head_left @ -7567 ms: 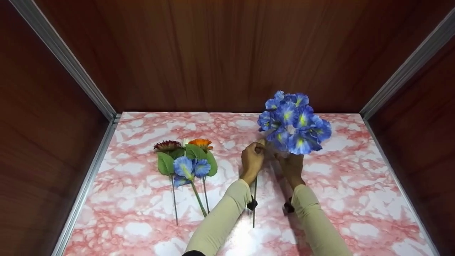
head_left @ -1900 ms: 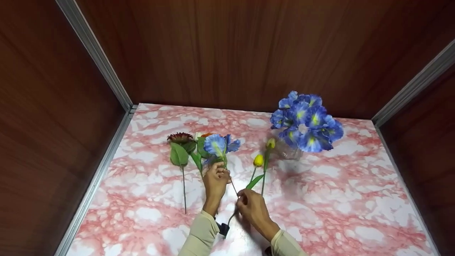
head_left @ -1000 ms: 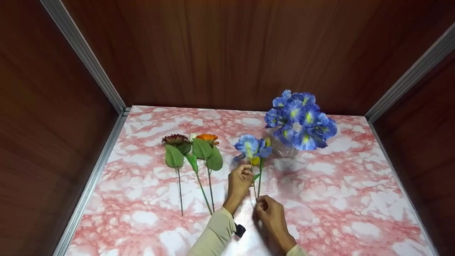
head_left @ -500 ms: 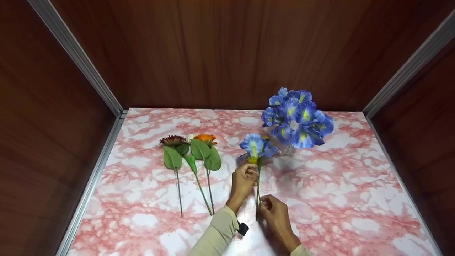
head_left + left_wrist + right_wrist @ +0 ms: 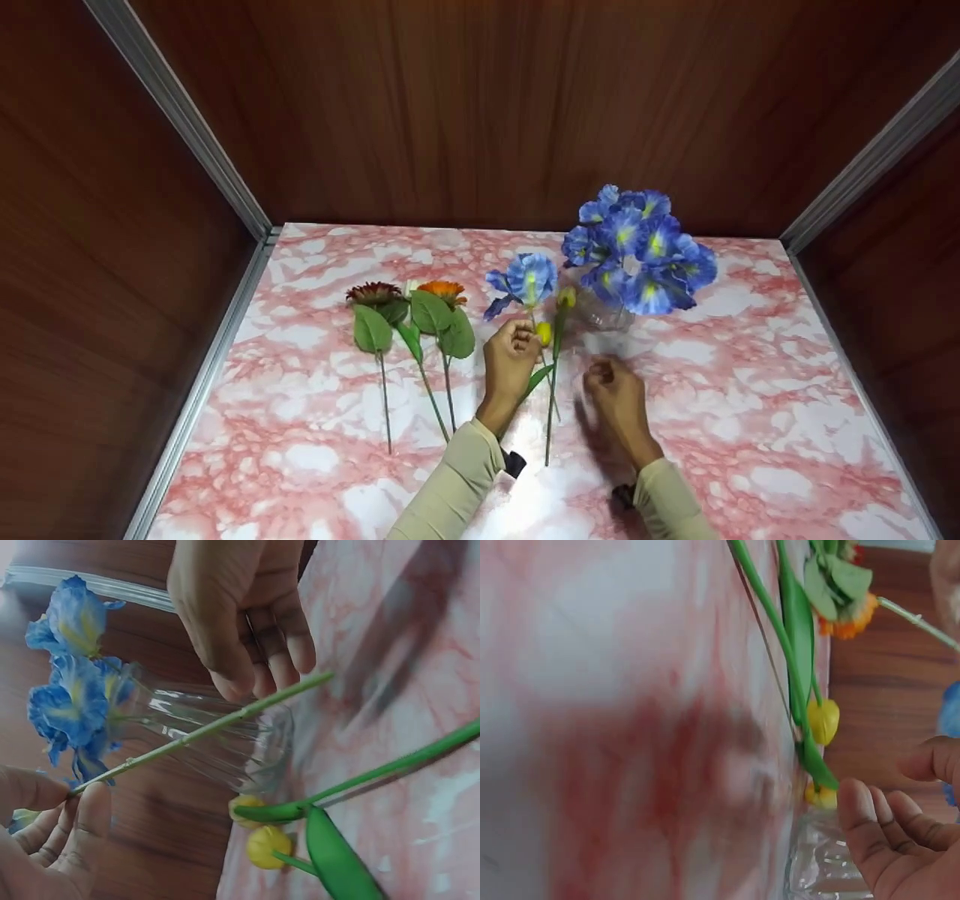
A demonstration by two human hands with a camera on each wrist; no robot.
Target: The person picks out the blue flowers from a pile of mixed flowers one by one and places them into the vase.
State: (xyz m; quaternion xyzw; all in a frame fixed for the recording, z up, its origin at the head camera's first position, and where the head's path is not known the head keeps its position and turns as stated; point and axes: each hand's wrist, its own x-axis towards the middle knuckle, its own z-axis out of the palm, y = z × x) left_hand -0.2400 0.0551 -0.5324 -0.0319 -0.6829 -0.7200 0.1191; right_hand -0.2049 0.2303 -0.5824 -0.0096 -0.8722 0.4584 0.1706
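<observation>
My left hand (image 5: 511,367) pinches the stem of a blue iris (image 5: 531,277). In the left wrist view the bare end of that stem (image 5: 225,720) reaches across, clear of the tabletop. My right hand (image 5: 619,397) holds nothing; its fingers are loosely bent, and the right wrist view shows the thumb apart from the fingertips. Just beyond it stands a clear glass vase (image 5: 606,321) filled with blue irises (image 5: 637,251), which hide its mouth in the head view. A yellow tulip stem with two buds (image 5: 544,334) lies on the table between my hands.
To the left lie a dark red flower (image 5: 373,293) and an orange flower (image 5: 444,291) with broad green leaves, plus a green stem topped by something white (image 5: 409,287). Dark wooden panels (image 5: 480,112) enclose the pink-and-white marbled table (image 5: 315,457).
My left hand has carried the single iris from the left-hand flowers to beside the vase and lifted it. My right hand has left the stem and moved up toward the vase.
</observation>
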